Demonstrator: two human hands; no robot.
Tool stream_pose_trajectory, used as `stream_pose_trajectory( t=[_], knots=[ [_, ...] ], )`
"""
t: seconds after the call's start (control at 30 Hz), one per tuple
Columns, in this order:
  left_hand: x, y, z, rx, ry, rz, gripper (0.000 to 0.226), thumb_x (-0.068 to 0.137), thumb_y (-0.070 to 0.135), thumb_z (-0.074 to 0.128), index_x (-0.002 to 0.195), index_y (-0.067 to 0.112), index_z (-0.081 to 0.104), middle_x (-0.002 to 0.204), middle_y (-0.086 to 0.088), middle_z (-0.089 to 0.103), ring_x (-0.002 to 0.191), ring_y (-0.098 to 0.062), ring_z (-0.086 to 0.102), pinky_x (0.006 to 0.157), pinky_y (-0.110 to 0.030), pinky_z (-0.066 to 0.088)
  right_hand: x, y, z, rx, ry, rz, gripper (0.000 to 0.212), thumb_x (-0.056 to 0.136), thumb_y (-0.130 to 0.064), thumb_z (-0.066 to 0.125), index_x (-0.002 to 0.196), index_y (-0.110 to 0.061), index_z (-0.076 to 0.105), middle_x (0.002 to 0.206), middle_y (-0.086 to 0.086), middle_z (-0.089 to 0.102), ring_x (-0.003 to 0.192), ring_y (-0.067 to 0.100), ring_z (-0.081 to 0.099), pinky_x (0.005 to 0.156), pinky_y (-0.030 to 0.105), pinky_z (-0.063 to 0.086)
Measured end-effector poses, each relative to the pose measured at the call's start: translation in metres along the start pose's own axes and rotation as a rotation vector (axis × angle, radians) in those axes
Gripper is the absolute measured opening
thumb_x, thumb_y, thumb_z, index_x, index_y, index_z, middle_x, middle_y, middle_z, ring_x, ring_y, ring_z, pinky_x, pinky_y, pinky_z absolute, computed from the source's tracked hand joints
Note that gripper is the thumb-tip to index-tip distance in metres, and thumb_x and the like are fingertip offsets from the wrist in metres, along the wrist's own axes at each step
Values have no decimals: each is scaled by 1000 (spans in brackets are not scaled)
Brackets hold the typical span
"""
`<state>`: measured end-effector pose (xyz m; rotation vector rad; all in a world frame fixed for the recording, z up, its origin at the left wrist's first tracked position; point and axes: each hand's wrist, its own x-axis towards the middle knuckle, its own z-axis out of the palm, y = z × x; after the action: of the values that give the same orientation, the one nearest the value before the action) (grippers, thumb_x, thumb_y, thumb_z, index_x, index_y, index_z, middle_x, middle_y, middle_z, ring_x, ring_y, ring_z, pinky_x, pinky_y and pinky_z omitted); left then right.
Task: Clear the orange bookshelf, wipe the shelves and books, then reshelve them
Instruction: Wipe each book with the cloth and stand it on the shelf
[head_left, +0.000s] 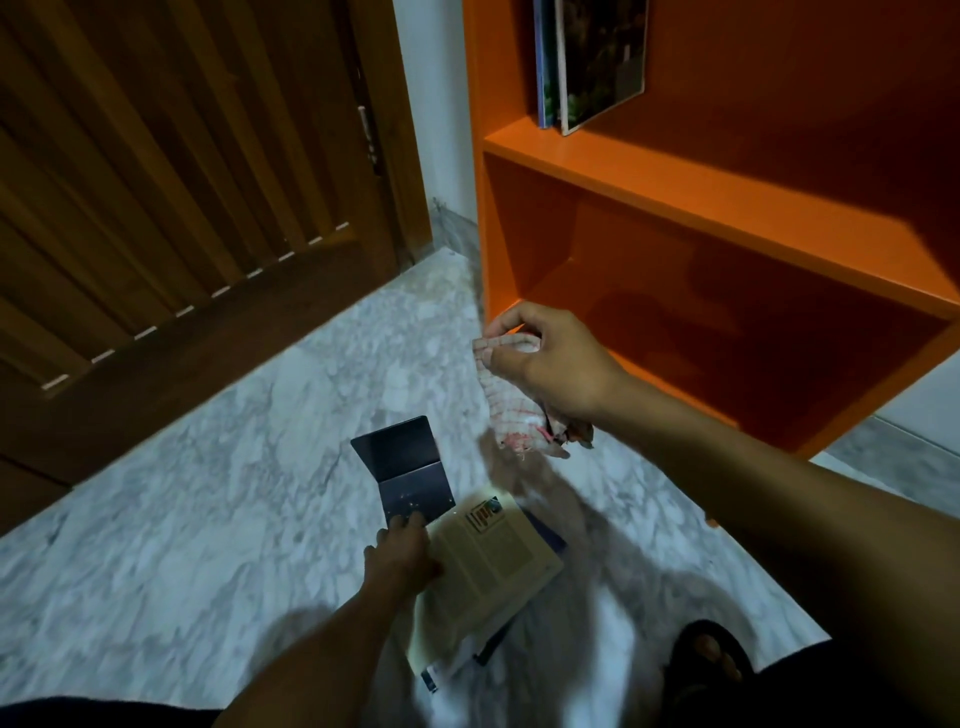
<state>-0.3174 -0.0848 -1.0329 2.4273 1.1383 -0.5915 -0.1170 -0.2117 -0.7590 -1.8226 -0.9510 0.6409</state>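
The orange bookshelf (675, 197) stands at the right. Its lower compartment is bare; two thin books (587, 62) lean upright on the shelf above. My right hand (545, 358) grips a checked white and red cloth (511, 410) in front of the lower compartment's left edge. Low on the floor, my left hand (402, 556) holds a small dark booklet (405, 470) by its near end, its cover folded open. Beside it a pile of books (493, 561) lies on the floor, a beige printed cover on top.
Grey marble floor (234, 519) spreads across the middle. A dark wooden door (182, 208) fills the left, with a white wall strip between it and the shelf. My foot in a dark sandal (706, 660) is at the bottom right.
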Motion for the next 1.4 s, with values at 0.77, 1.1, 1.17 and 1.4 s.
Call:
stream_pose_trajectory(
  t=[0.77, 1.1, 1.17, 1.4],
  knots=[
    [-19, 17, -88, -702, -161, 110, 24, 95, 14, 64, 78, 16, 46, 85, -8, 57, 74, -20, 53, 64, -29, 40, -10, 30, -38, -250, -120, 218, 14, 92, -19, 67, 94, -6, 62, 77, 8, 62, 59, 16, 51, 49, 23, 39],
    [-82, 6, -227, -1304, -219, 160, 43, 96, 8, 60, 136, -1, 46, 127, -27, 63, 118, -49, 60, 100, -68, 43, -28, 39, -19, -125, -419, 584, 97, 79, -78, 53, 148, -10, 42, 153, 10, 43, 142, 28, 39, 114, 53, 30],
    [-102, 9, -248, -1362, -261, 227, 50, 93, 10, 62, 140, 5, 45, 131, -25, 62, 121, -46, 59, 102, -66, 44, -26, 29, -6, 2, -467, 518, 94, 77, -82, 50, 150, -22, 42, 156, 1, 39, 146, 22, 32, 119, 52, 23],
    [-153, 34, -269, -1127, -11, 330, 18, 100, 21, 55, 110, 8, 48, 109, -10, 76, 97, -31, 74, 81, -47, 61, -28, 13, 9, 382, -360, 278, 35, 96, -35, 62, 131, -33, 60, 129, -17, 65, 123, 2, 56, 87, 14, 46]
  ],
)
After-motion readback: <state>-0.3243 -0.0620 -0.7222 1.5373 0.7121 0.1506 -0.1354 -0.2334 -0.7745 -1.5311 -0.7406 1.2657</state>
